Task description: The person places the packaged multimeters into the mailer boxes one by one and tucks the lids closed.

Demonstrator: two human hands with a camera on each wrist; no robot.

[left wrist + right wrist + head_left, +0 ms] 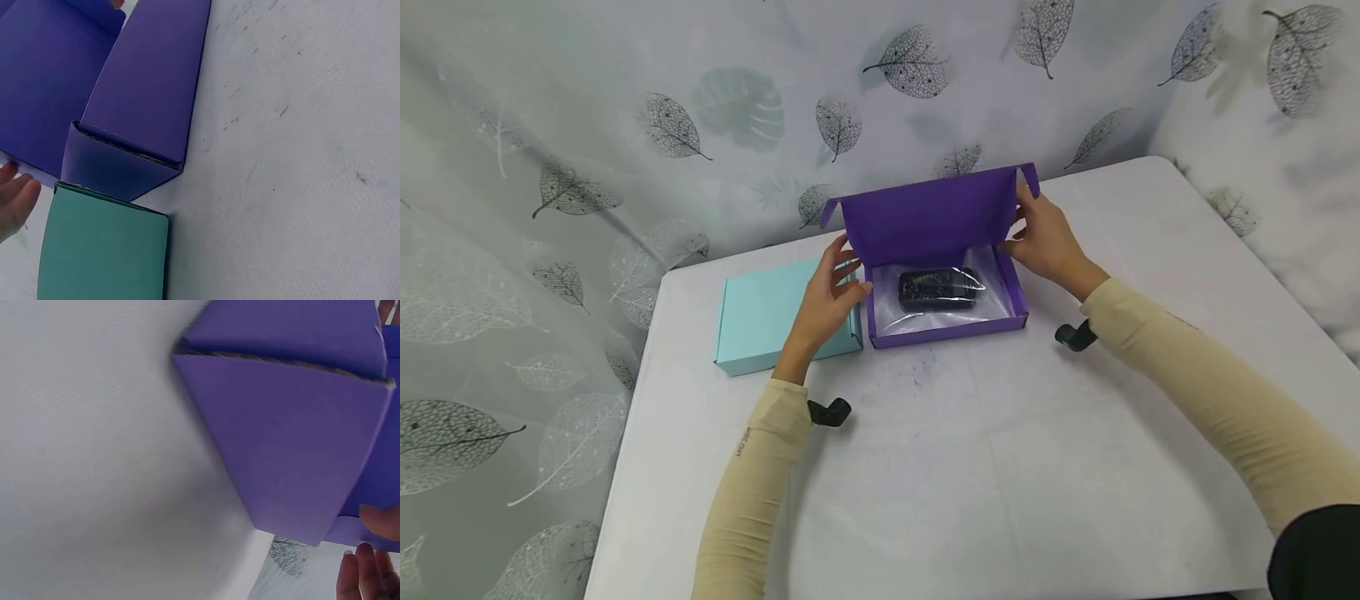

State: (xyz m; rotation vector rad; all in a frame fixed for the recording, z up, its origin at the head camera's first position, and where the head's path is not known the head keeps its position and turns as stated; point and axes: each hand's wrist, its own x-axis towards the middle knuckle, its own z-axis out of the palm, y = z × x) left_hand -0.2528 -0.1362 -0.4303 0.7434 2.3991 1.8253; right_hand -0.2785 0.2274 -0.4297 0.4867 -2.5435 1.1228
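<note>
A purple cardboard box [951, 340] stands on the table with its lid [928, 215] raised. Inside lies a black device [937, 289] with a display, on or under clear plastic wrap [887, 315]. My right hand [1051, 237] pinches the lid's right side; in the right wrist view the thumb [380, 520] is on the inner side and fingers lie outside. My left hand [823, 304] reaches over the turquoise box to the purple box's left side. In the left wrist view its fingertips [19, 190] touch the lid's left edge without curling round it.
A closed turquoise box [767, 312] sits just left of the purple one, almost against it. The white table [1000, 483] carries faint dark marks in front of the boxes. Leaf-patterned curtains [737, 183] hang behind the table and at the sides.
</note>
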